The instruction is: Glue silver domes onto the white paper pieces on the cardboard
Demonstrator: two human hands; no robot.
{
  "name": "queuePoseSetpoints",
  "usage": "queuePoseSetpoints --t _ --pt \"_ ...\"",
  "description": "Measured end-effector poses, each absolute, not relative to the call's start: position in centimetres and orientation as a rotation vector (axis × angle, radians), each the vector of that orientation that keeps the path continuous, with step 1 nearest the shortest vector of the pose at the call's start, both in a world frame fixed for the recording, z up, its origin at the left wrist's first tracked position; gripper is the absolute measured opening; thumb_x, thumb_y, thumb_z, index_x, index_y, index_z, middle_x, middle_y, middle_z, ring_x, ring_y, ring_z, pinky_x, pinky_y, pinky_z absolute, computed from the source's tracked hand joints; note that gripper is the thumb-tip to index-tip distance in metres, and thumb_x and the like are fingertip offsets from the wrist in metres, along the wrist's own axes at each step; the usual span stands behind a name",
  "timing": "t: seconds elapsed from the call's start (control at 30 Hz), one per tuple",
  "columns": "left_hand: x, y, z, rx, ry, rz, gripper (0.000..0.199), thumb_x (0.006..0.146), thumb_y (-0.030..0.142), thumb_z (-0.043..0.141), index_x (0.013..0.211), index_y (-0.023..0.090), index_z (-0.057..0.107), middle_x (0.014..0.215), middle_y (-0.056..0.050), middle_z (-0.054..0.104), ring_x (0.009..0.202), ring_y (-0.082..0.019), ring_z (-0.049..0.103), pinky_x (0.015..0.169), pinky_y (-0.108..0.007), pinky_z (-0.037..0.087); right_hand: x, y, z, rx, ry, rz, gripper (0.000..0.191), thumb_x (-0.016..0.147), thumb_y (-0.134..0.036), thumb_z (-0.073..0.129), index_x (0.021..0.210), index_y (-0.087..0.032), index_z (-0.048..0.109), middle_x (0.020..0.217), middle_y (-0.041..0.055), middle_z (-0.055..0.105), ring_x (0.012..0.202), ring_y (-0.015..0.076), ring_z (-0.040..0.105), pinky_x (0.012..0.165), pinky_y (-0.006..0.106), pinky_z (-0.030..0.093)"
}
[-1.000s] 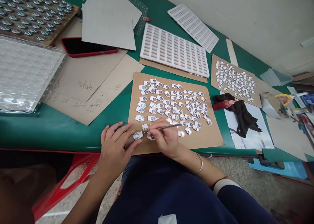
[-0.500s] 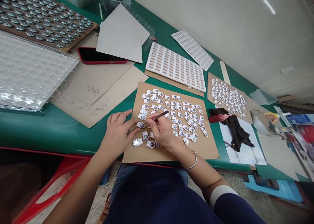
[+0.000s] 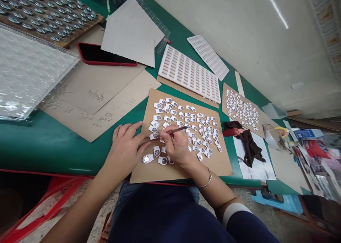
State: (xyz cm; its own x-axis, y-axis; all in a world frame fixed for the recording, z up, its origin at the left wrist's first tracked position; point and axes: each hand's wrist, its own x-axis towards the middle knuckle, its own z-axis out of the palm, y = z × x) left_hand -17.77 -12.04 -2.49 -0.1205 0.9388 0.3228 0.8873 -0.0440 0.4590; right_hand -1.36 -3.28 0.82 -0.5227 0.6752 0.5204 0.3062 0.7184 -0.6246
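My right hand [image 3: 177, 145] pinches slim dark tweezers [image 3: 178, 130] like a pen, their tip down beside a small white tab with a round dark-and-silver emblem [image 3: 153, 136]. From the other side, my left hand [image 3: 126, 143] reaches in with index finger and thumb apart. Its index fingertip is at the tab's left edge; whether it presses on the tab I cannot tell. Many similar tabs lie spread over the brown cardboard sheet [image 3: 186, 173] under both hands. Some tabs are hidden behind my right hand.
White slotted trays [image 3: 189, 72] lie behind the cardboard. A second board of tabs [image 3: 226, 109], a red-handled tool [image 3: 231, 132] and a dark cloth [image 3: 250, 147] are on the right. Leftward are a red-cased phone [image 3: 106, 56], a clear plastic-covered sheet [image 3: 29, 72] and a board of metal pieces [image 3: 50, 14].
My left fingertips have drawn back slightly to the left from the tab. The tweezers have shifted a little right and lie flatter. The whole view has turned slightly.
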Motion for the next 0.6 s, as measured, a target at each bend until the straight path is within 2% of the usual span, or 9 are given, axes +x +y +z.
queuePoseSetpoints --t 0.23,0.6 --pt "-17.1 -11.1 -2.3 2.025 2.122 0.871 0.027 0.082 0.043 0.067 0.098 0.022 0.070 0.128 -0.010 0.057 0.114 -0.035 0.048 0.098 -0.055 0.039 -1.2 -3.2 1.4 -0.813 -2.096 0.672 0.007 0.092 -0.021 0.051 0.088 -0.020 0.057 0.073 0.0016 0.064 0.064 0.0138 0.063 0.061 0.027 0.050" --pt "-16.9 -10.9 -2.7 2.041 2.129 0.862 0.020 0.087 0.039 0.060 0.095 0.024 0.072 0.128 -0.009 0.057 0.114 -0.033 0.048 0.101 -0.055 0.037 -1.1 -2.9 0.6 -0.771 -2.150 0.619 0.010 0.093 -0.023 0.049 0.088 -0.020 0.057 0.076 0.0022 0.064 0.062 0.0121 0.058 0.061 0.026 0.051"
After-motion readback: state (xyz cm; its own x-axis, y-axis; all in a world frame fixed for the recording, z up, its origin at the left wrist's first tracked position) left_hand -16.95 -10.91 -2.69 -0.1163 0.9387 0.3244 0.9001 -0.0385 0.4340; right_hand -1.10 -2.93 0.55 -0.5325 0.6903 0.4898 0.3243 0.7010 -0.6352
